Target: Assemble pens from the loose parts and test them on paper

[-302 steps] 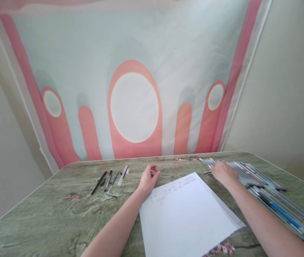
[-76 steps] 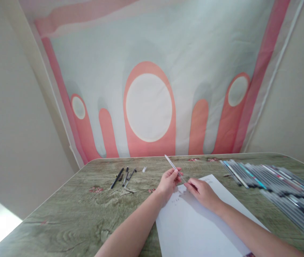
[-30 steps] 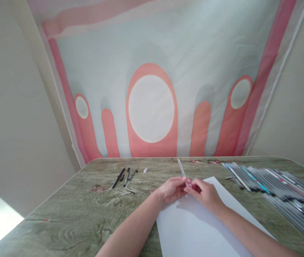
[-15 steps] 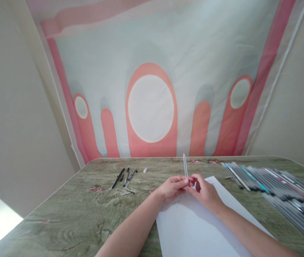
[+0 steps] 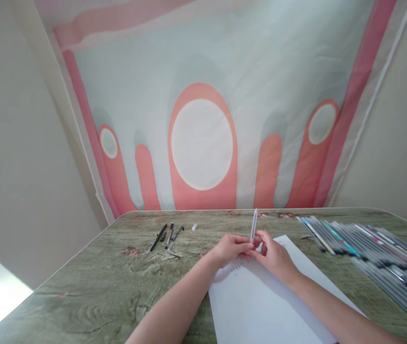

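That slim clear-plastic pen [image 5: 254, 228] could slip onto the flat white paper sheet [image 5: 260, 301], I'd guess, if the pinch loosens. Left hand's [image 5: 230, 250] closed around its low end, nearly upright above the sheet's far end; right hand's [image 5: 275, 259] fingers curl alongside, can't tell if gripping.

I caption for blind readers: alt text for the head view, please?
Left hand holds a translucent pen nearly upright over white paper, right hand at its base. On the table, dark pens lie left, many grey pens right.
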The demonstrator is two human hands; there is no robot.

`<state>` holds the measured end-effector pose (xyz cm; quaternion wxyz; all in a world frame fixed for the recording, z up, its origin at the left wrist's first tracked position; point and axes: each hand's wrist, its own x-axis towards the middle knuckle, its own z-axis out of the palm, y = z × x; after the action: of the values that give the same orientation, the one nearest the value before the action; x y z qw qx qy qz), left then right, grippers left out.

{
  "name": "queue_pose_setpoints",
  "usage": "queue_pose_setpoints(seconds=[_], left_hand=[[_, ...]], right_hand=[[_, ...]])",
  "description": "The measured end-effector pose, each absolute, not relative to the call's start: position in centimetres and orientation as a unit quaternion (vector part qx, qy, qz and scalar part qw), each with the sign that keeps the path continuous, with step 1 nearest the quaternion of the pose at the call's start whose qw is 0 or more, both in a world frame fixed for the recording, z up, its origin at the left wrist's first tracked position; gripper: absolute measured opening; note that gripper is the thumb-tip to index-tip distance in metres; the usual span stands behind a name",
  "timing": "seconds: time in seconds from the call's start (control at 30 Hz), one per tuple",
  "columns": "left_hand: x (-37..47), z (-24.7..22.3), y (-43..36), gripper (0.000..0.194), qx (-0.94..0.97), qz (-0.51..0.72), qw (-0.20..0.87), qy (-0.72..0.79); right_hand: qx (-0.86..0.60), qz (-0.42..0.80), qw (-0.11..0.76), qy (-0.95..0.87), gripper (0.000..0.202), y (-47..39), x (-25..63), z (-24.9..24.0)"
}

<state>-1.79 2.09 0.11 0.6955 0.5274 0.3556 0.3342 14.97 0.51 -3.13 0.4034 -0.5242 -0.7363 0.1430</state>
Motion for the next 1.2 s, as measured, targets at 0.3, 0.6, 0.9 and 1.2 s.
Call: queue_pose_setpoints(seconds=[0.3, 0.6, 0.9, 1.2], left_hand=[[-2.2, 0.1, 2.5, 0.038, 0.522, 0.313, 0.7, 0.374], [-2.1, 0.5, 2.3, 0.039, 0.522, 0.312, 0.7, 0.375], [-1.7, 1.0, 2.0, 0.032, 0.473, 0.322, 0.727, 0.379], [-1.6, 1.3, 2.1, 0.029, 0.399, 0.254, 0.799, 0.372]], right_hand=[[-0.465, 0.107, 0.416, -0.774, 0.057, -0.6, 14.7, -1.4], [-0.461, 0.083, 0.392, -0.792, 0.038, 0.0, 15.1, -2.0], [-0.435, 0.216, 0.45, -0.75, 0.034, -0.2, 14.8, -1.3], [-0.415, 0.323, 0.449, -0.722, 0.035, -0.9, 13.9, -0.8]])
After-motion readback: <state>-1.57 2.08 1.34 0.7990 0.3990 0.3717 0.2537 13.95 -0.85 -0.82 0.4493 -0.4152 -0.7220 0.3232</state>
